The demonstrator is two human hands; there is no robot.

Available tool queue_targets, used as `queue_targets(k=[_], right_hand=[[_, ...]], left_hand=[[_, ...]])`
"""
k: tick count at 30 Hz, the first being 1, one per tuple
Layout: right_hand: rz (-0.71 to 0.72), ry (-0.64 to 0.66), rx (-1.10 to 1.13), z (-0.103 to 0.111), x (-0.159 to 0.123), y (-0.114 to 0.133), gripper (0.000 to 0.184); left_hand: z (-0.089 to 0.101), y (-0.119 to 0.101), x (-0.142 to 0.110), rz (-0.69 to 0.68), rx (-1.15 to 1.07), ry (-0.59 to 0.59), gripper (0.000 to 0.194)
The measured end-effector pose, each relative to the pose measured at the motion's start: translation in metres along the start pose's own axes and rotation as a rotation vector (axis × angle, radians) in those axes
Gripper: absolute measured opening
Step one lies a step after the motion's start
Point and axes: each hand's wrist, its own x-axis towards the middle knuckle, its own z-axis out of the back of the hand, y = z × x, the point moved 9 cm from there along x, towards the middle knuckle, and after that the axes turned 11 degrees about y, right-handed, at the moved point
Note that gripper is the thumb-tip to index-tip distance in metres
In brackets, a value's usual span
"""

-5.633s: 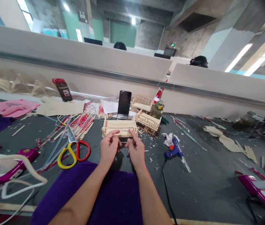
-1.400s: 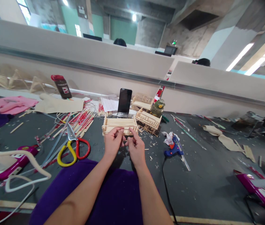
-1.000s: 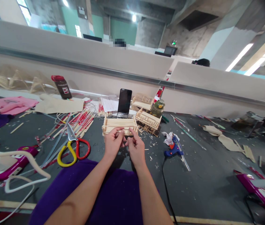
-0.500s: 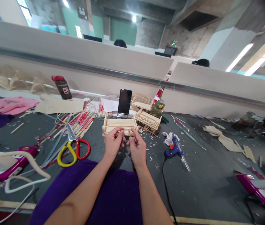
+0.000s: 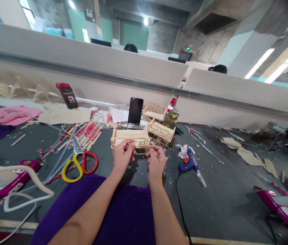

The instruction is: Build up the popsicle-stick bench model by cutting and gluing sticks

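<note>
Wooden stick box frame [image 5: 130, 139] sits on the dark tabletop [image 5: 222, 183], straight ahead of both hands and touching them. Left hand [image 5: 122, 158] pinches the near front rail, thumb on top and fingers curled under; the grip is closed on the frame. Right hand [image 5: 156, 162] is at the frame's near right corner, fingers curled into a loose fist; whether it pinches a loose stick or the corner itself cannot be told.

Risks, as a judgement: the rails look thin, so a hard squeeze from the left grip could snap one or pop a joint. A sideways push from the right hand could skew the corner or slide the frame back into the phone [image 5: 134, 112] propped just behind it. The glue gun [image 5: 190, 163] lies right of the right grip, its cord [image 5: 181, 204] running beside the right forearm, so a snag could drag it.

Both forearms come up from the purple cloth [image 5: 113, 214], wrists near each other and knuckles up. Scissors [image 5: 79, 162] lie left of the left grip.
</note>
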Motion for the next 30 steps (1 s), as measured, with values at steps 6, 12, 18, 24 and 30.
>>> queue_targets(k=[6,12,18,24,30], right_hand=[[-0.072,0.000,0.060,-0.002,0.001,-0.006,0.016],[-0.082,0.000,0.070,-0.002,0.001,-0.008,0.014],[-0.104,0.032,0.083,-0.006,0.001,-0.010,0.011],[-0.138,0.181,0.026,-0.022,-0.001,-0.010,0.021],[-0.115,0.208,-0.002,-0.023,-0.002,-0.010,0.022]], left_hand=[[0.000,0.003,0.001,0.007,-0.005,0.001,0.033],[0.006,0.000,-0.002,-0.003,-0.002,-0.022,0.027],[0.014,-0.001,-0.006,0.011,-0.040,-0.043,0.014],[0.009,-0.001,-0.005,0.005,-0.039,-0.017,0.017],[0.004,-0.002,-0.006,-0.033,-0.022,0.035,0.017]])
